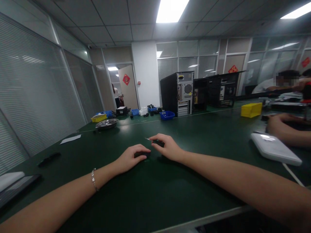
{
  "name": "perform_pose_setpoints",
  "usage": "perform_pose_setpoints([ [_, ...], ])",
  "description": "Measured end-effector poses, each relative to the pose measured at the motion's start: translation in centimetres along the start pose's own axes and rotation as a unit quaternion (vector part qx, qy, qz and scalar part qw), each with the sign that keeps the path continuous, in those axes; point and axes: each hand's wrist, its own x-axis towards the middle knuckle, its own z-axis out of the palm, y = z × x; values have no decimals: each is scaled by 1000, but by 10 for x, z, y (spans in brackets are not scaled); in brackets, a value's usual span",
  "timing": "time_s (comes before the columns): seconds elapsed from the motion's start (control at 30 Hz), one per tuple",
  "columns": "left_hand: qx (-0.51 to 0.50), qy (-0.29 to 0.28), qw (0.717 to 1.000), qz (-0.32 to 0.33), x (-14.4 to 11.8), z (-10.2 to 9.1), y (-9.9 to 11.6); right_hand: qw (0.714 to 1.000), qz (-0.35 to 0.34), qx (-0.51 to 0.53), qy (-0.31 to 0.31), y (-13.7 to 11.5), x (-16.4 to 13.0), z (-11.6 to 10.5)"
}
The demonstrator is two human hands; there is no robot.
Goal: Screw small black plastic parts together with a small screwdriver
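Note:
My left hand (pixel 130 158) rests low over the green table, fingers curled round a small black object (pixel 142 155) shaped like a computer mouse. The fingers and palm cover much of it. Just to the right, my right hand (pixel 167 147) grips what looks like a screwdriver (pixel 147 139). Its thin metal shaft sticks out leftward past the fingertips, and a dark handle shows partly under the palm. The two hands are close together but apart, with the shaft tip above and beyond the left fingers.
Black computer cases (pixel 186 94) stand at the back, by a blue bin (pixel 167 115). A metal dish (pixel 107 123) lies back left. On the right are a yellow bin (pixel 251 110), a white box-like device (pixel 274 147) and another person's arm (pixel 284 131).

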Motion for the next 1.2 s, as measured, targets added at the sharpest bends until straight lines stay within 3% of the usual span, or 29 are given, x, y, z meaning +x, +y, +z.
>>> perform_pose_setpoints([
  [0.23,-19,26,999,-4,-1,0,2,1000,-1,-6,-3,-1,0,-1],
  [0.4,-136,48,987,-78,4,0,-8,998,-26,2,-58,-5,0,-5],
  [0.57,-328,138,918,-175,11,2,-24,980,-39,-37,-190,-15,-2,-5],
  [0.77,-443,162,855,-217,10,-4,-20,959,-50,-74,-269,-24,0,-8],
  [1.03,-485,148,834,-217,9,-6,-21,966,-57,-66,-245,-20,-2,-5],
  [1.2,-490,126,838,-202,7,-6,-21,981,-4,-1,-194,-13,-2,-1],
])
